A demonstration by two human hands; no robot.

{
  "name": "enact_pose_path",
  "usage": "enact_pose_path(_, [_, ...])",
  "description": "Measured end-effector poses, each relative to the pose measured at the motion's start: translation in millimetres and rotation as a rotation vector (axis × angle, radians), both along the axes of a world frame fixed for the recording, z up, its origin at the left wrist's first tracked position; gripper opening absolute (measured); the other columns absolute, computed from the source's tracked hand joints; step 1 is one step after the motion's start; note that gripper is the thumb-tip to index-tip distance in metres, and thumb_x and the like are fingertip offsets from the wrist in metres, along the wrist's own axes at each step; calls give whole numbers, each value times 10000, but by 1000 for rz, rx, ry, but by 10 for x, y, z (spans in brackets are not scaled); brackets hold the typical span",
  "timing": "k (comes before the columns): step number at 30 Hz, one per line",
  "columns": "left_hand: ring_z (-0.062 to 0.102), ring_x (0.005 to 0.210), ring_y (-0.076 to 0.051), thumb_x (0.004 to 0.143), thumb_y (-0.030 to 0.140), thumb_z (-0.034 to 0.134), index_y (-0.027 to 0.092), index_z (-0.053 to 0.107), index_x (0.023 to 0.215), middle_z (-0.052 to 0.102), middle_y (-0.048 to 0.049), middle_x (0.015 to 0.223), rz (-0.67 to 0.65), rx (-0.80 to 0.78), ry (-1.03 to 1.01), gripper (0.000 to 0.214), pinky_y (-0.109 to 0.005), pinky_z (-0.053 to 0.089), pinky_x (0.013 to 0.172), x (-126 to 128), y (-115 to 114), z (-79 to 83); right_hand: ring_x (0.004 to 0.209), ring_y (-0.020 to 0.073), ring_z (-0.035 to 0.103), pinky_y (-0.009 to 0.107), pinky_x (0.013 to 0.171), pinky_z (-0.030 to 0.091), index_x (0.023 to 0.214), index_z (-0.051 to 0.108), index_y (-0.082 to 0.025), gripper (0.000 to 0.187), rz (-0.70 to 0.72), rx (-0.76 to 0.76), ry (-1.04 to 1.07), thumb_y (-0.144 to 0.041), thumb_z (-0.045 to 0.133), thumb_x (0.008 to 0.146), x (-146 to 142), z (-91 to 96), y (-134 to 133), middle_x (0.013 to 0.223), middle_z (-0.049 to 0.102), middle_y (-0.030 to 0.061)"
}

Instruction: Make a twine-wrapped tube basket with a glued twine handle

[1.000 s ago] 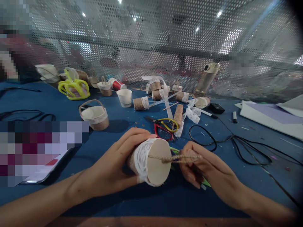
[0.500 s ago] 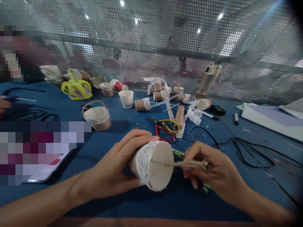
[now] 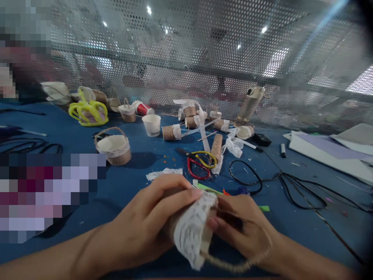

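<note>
My left hand (image 3: 151, 217) is wrapped round a paper cup (image 3: 190, 229) that lies tilted, its mouth to the right. White lace circles the cup below its rim, and brown twine covers part of its side under my fingers. A twine handle (image 3: 239, 268) loops out from the rim, passing in front of my right wrist. My right hand (image 3: 244, 225) is closed at the cup's mouth, thumb and fingers pinching the handle's far end against the rim; the fingertips are partly hidden. Scissors (image 3: 201, 165) with red and yellow grips lie just beyond the cup.
A lace scrap (image 3: 164, 174) and green strip (image 3: 208, 189) lie behind my hands. A finished-looking twine basket (image 3: 118, 153), a white cup (image 3: 151, 125) and several small baskets stand farther back. Black cable (image 3: 294, 190) runs along the right. A blurred-out device (image 3: 52, 194) lies left; paper sheets (image 3: 326, 151) lie right.
The cup has turned so its mouth faces right, less toward me. The handle, earlier stretched straight across the mouth, now forms a loop. My right hand has moved left to the rim.
</note>
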State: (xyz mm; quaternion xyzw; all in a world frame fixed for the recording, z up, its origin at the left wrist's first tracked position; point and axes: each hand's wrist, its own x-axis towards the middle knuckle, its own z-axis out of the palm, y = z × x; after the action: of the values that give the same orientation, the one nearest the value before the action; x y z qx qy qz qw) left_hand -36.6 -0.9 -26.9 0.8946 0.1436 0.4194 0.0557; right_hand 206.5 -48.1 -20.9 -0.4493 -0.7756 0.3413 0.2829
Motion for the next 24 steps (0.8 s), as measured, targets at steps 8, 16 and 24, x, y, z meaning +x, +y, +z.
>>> enact_pose_path(8, [640, 1141, -232, 920, 95, 573, 183, 540, 1318, 662, -131, 1156, 68, 117, 124, 409, -355, 574, 1004, 21, -102, 22, 549, 95, 277, 242, 504, 235, 674, 366, -203, 382, -24, 46, -76, -408, 430, 990, -24, -12, 13, 619, 363, -49])
enact_pose_path(16, [601, 1202, -237, 928, 143, 596, 170, 547, 1362, 652, -134, 1201, 70, 157, 151, 438, -349, 540, 1053, -8, -108, -18, 510, 75, 277, 233, 483, 213, 664, 404, -193, 338, -24, 195, -94, -325, 487, 964, -4, 8, -3, 596, 372, -61])
enact_pose_path(24, [644, 1168, -258, 904, 163, 621, 215, 482, 1440, 697, -118, 1186, 58, 141, 175, 555, -373, 550, 1041, -27, -95, -10, 480, 74, 220, 244, 465, 195, 602, 339, -200, 352, -24, 384, -135, -246, 541, 886, 31, -140, 48, 538, 324, -74])
